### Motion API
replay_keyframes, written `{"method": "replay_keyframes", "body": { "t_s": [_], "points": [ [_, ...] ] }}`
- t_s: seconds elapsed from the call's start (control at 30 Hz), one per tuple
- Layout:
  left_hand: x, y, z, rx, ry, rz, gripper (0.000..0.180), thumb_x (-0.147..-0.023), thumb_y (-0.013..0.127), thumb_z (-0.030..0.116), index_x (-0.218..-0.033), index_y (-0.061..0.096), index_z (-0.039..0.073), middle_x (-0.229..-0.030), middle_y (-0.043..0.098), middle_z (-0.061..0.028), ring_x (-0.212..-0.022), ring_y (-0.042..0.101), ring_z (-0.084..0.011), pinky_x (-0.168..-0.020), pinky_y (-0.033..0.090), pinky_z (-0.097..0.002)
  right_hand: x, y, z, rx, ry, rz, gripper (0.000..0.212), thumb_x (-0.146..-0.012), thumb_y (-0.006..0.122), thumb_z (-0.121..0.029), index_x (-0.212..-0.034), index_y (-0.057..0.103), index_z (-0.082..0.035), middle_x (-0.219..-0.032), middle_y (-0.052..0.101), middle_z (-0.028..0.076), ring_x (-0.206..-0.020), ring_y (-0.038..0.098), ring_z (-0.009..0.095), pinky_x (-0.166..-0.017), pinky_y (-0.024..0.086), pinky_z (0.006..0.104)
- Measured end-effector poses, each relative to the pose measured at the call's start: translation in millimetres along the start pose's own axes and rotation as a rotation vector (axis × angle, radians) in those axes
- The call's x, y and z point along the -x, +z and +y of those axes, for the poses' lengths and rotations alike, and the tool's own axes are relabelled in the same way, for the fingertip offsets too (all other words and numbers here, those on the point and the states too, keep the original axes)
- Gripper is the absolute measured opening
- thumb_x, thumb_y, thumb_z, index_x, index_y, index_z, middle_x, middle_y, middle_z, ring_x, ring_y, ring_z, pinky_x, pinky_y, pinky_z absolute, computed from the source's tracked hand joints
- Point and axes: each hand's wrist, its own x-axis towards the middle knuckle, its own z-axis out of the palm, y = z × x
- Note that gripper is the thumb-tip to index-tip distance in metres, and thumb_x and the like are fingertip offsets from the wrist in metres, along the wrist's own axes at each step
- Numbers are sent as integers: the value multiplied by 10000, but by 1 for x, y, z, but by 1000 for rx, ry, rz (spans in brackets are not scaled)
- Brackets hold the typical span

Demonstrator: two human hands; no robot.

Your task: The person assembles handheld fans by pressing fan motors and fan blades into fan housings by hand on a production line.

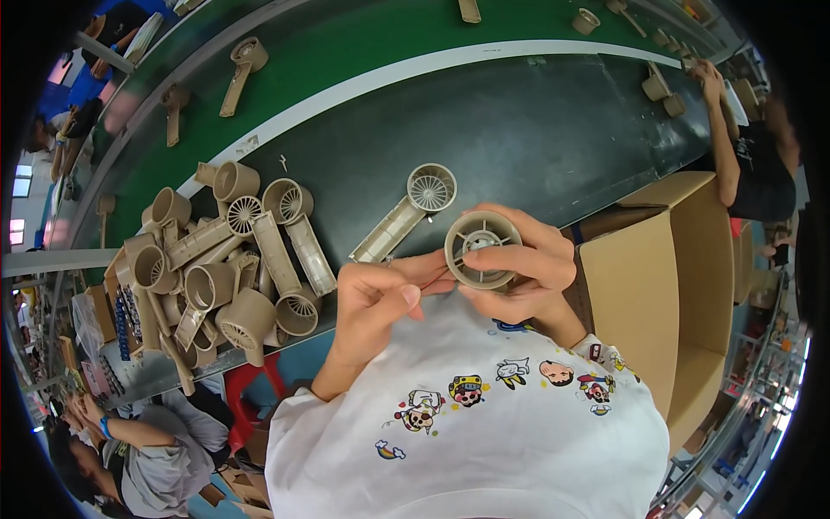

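My right hand (540, 264) grips a round beige fan housing (484, 227) with spokes inside its rim. Its index finger reaches over the spokes toward the hub. Close to the housing's lower left side, my left hand (372, 303) is closed, thumb and fingers pinched together. Whatever lies between those fingertips is too small or hidden to name. Just beyond my hands, a beige hair-dryer-like half shell (386, 228) rests on the dark table (536, 130), its round grille end pointing away and its open handle toward me.
A pile of similar beige shells (229, 268) covers the table's left side. Past a white strip (380, 78), more shells lie on a green belt (320, 52). An open cardboard box (631, 303) stands at my right. Other people work at far right (761, 164) and lower left (156, 458).
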Motion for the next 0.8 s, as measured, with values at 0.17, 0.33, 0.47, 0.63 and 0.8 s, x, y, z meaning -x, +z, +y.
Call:
{"method": "replay_keyframes", "body": {
  "t_s": [0.17,0.33,0.47,0.63,0.8],
  "points": [
    [-18,-2,-14,-224,-13,126,184,-755,552,-40,-583,527,-100,-989,677,-243,-777,661,-238,-705,544,-335,4,6,8,130,-80,15,347,-513,754,-53,-850,678,-26,-958,640,268,-721,679,291,-626,556,310],
    [-33,-15,-42,-1122,406,338,87,-717,664,-23,-664,595,-23,-884,680,-144,-667,598,-242,-591,461,-324,1,6,22,477,-103,-61,335,-484,755,-70,-813,688,-68,-946,650,220,-677,669,268,-579,548,291],
    [-37,-28,-43,-1375,601,392,262,-686,770,73,-908,648,7,-933,667,-136,-898,602,-309,-781,465,-381,-7,-1,38,620,-140,-69,320,-481,762,-61,-782,655,-71,-1005,639,182,-663,646,267,-564,529,291],
    [-36,-39,-49,-1513,429,283,407,-633,770,36,-1019,641,23,-969,671,-109,-976,593,-296,-847,436,-388,-13,-5,50,633,-118,-174,311,-482,751,-51,-775,647,-71,-1012,628,162,-693,647,259,-577,533,310],
    [-41,-44,-43,-1486,454,243,369,-627,749,5,-984,657,29,-999,675,-98,-980,596,-285,-845,434,-388,-13,-2,48,587,-124,-268,260,-504,729,-60,-735,610,-72,-1006,596,125,-741,642,259,-580,529,334]
  ]
}}
